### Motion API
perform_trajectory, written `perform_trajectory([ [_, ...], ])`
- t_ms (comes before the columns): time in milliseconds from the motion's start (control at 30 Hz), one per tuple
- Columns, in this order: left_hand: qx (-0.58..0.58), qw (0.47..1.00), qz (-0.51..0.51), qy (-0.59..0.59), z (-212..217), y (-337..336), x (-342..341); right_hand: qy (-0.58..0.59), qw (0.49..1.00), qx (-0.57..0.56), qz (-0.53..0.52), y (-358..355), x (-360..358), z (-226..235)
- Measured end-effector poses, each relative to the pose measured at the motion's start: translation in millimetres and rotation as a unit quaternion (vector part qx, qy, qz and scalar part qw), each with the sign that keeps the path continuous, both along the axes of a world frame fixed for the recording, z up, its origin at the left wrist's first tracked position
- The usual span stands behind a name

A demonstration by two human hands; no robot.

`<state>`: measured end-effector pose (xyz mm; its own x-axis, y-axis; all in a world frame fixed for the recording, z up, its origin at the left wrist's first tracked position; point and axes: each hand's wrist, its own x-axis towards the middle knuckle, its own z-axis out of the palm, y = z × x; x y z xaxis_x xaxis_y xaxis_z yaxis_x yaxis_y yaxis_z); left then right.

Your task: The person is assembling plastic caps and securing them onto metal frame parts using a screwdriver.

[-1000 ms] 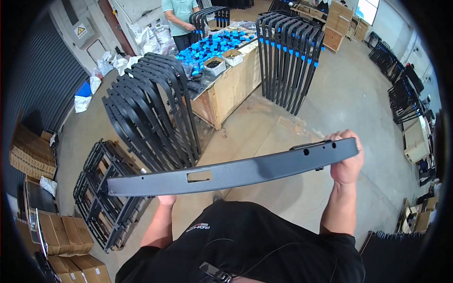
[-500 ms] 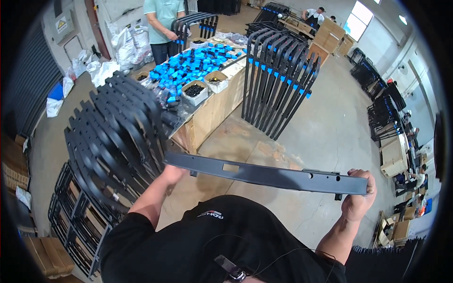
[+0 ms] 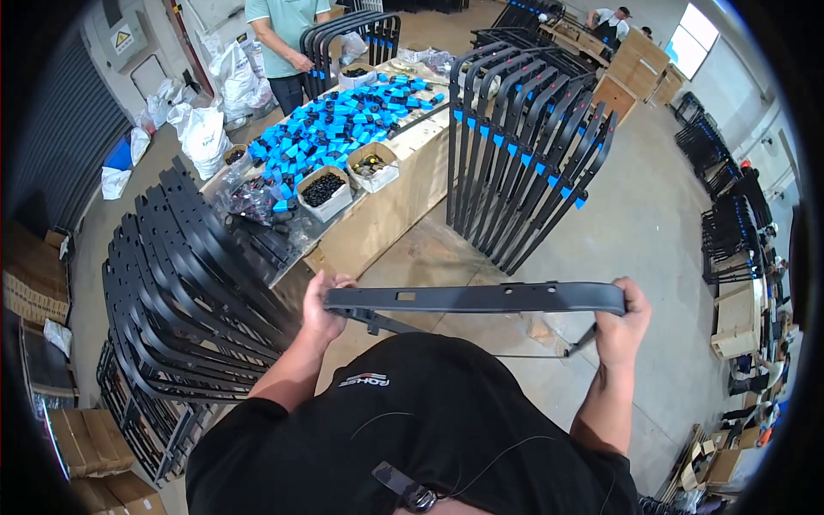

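Observation:
A black U-shaped metal frame (image 3: 481,298) is held up in front of my chest, its flat crossbar running left to right with a rectangular slot and small holes. Wrapped round the bar's left end is my left hand (image 3: 321,309), its fingers partly hidden. Around the curved right corner closes my right hand (image 3: 625,322). The frame's thin legs show below the bar, largely hidden by it and by my body. Left of my left arm stands a leaning row of similar black frames (image 3: 184,283).
Ahead is a wooden workbench (image 3: 378,227) with a pile of blue-and-black plastic parts (image 3: 330,142) and boxes of small black parts (image 3: 324,187). A row of frames with blue pieces (image 3: 524,146) stands right of it. A co-worker (image 3: 287,39) handles frames (image 3: 352,39) behind the bench.
The frame has been raised and tilted, so its legs now show below the bar. My right hand has moved up and inward. The bench appears shifted left in view.

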<state>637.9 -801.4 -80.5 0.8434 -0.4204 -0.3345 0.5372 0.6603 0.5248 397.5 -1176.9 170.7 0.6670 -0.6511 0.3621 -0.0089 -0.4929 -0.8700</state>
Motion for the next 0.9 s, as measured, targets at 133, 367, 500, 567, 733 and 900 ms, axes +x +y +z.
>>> perform_trajectory([
  [133, 0.071, 0.995, 0.074, -0.018, 13, -18, 15, 0.046, 0.998, -0.032, 0.040, -62, 67, -30],
  [367, 0.162, 0.962, 0.215, -0.038, 48, -18, 28, 0.007, 0.971, 0.078, 0.225, -116, 192, -72],
  [500, 0.228, 0.924, 0.294, -0.082, 50, -5, 51, 0.006, 0.961, 0.054, 0.272, -118, 276, -99],
  [567, 0.234, 0.923, 0.293, -0.087, 46, 4, 62, 0.003, 0.954, 0.087, 0.288, -120, 317, -121],
  [733, 0.254, 0.882, 0.388, -0.080, 46, 8, 100, 0.038, 0.941, 0.117, 0.314, -118, 419, -168],
  [900, 0.317, 0.845, 0.425, -0.072, 39, 18, 126, 0.056, 0.921, 0.080, 0.377, -108, 504, -204],
])
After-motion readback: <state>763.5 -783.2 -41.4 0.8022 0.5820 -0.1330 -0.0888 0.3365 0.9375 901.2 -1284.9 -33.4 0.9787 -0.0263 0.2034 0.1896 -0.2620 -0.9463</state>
